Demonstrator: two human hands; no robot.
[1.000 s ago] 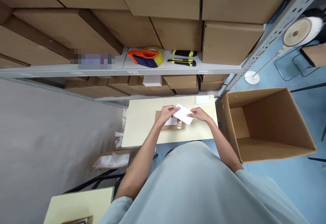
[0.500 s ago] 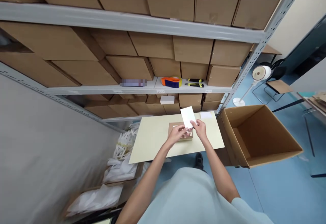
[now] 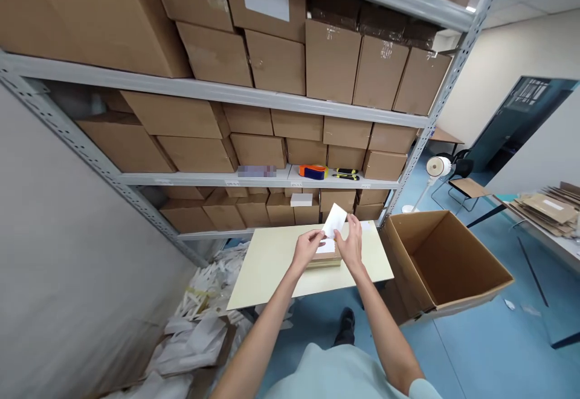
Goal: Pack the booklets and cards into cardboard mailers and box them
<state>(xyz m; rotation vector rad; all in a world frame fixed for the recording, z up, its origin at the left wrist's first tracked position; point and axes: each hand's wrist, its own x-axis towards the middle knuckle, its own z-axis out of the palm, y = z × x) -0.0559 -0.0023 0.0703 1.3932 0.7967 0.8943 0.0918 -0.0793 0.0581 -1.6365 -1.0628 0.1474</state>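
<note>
A small white card (image 3: 335,220) is held up between my two hands, tilted, over the cream table (image 3: 267,266). The fingertips of my left hand (image 3: 307,248) pinch its lower left corner. My right hand (image 3: 351,243) grips the card at its right side, with thumb and fingers closed on it. Below the card lies a stack of flat brown cardboard pieces (image 3: 325,261), partly hidden by my hands, with a white paper on top. Another white paper (image 3: 365,225) lies at the table's back right.
Behind the table, a grey metal shelf (image 3: 203,178) holds many cardboard boxes, an orange and blue tape dispenser (image 3: 313,172) and yellow-black cutters (image 3: 346,175). A large open carton (image 3: 408,266) stands right of the table. White scraps (image 3: 199,332) lie at the left.
The view has tilted up, showing more of the upper shelves. The card is now more tilted, and my right hand's fingers have risen along its right side.
</note>
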